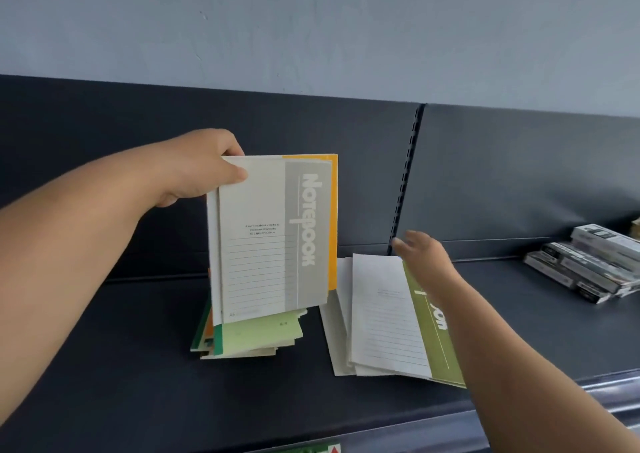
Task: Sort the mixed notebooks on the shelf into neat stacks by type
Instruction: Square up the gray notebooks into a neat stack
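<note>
Left hand (204,168): pinching upright grey notebook (270,238) by its top corner.
Right hand (424,255): fingers spread over green notebook (398,328).

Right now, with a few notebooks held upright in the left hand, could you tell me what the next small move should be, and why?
Probably take the front grey notebook with the right hand and start a separate grey stack: the flat pile beneath that open hand is topped by a green-spined one, and the left hand also holds a yellow notebook behind.
</note>
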Available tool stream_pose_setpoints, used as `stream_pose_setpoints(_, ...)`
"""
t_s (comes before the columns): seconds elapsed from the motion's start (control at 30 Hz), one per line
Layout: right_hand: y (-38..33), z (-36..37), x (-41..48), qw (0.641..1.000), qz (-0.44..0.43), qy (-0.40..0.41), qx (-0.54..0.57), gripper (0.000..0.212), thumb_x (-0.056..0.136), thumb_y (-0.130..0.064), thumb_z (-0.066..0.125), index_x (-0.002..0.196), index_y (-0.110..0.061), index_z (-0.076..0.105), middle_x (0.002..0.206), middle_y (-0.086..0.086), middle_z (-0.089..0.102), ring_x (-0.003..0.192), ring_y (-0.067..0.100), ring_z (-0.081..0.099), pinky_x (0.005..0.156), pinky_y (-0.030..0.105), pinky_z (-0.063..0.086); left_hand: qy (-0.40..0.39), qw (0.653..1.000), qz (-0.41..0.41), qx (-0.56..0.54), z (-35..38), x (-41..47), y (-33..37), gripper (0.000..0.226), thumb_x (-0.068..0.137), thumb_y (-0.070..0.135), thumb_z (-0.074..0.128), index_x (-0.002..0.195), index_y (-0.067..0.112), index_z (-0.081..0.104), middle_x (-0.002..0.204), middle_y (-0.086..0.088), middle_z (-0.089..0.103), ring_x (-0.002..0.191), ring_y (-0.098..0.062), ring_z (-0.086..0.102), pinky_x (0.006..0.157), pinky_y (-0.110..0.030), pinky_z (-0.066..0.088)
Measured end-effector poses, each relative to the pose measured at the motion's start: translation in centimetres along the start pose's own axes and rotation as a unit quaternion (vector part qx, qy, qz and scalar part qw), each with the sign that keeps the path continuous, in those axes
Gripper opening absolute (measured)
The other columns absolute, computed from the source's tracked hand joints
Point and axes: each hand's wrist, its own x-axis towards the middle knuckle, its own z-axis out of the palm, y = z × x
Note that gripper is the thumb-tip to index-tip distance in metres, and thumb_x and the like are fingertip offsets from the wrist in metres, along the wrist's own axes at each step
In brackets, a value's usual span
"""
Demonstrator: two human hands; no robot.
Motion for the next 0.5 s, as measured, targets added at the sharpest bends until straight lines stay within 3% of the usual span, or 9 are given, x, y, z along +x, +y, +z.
stream_pose_setpoints(0.07,-2.6,1.4,-1.7,0.992,-0.064,-0.083,0.070,0.058,0.097,-0.040,0.055,0.147,-0.017,0.038,0.146,0.002,0.047,0.125,0.014,0.047,0.100,0.031,0.036,0.002,1.000,0.004,-0.003,-0.3,-0.4,-0.3,0.012,0.092,0.018,0.056,0.104,0.020,0.058,0.105,0.001,0.059,0.097,-0.018,0.055,0.076,-0.032,0.044)
stream_pose_setpoints(0.17,-6.7,3.9,-4.2,0.968,-0.112,-0.174,0.144,0.087,0.082,-0.052,0.063,0.154,-0.025,0.021,0.154,-0.002,0.035,0.137,0.017,0.037,0.099,0.031,0.031,0.005,1.000,0.007,-0.010,-1.3,-1.2,-1.2,0.011,0.092,0.018,0.056,0.102,0.021,0.058,0.105,0.001,0.060,0.097,-0.017,0.055,0.077,-0.032,0.045)
stream_pose_setpoints(0.27,-9.9,6.8,-6.0,0.946,-0.122,-0.225,0.198,0.105,0.067,-0.048,0.077,0.153,-0.029,0.019,0.148,-0.001,0.046,0.131,0.022,0.049,0.102,0.038,0.042,0.012,1.000,0.013,-0.022,-3.2,-2.4,-2.8,0.010,0.092,0.017,0.056,0.101,0.022,0.058,0.104,0.002,0.060,0.097,-0.017,0.056,0.081,-0.035,0.046)
stream_pose_setpoints(0.37,-12.1,10.4,-7.8,0.930,-0.126,-0.257,0.231,0.074,0.075,-0.029,0.083,0.137,-0.023,0.043,0.121,0.002,0.068,0.104,0.024,0.069,0.090,0.052,0.055,0.023,0.999,0.018,-0.035,-5.5,-3.9,-5.2,0.011,0.092,0.017,0.056,0.101,0.022,0.058,0.103,0.005,0.060,0.096,-0.013,0.056,0.077,-0.030,0.046)
stream_pose_setpoints(0.5,-14.6,15.7,-11.1,0.935,-0.136,-0.223,0.240,0.035,0.081,-0.017,0.078,0.112,-0.016,0.062,0.102,0.001,0.075,0.089,0.021,0.074,0.082,0.045,0.060,0.057,0.998,0.018,-0.036,-8.7,-5.9,-9.6,0.011,0.092,0.017,0.057,0.101,0.023,0.058,0.100,0.007,0.060,0.093,-0.010,0.056,0.066,-0.025,0.042)
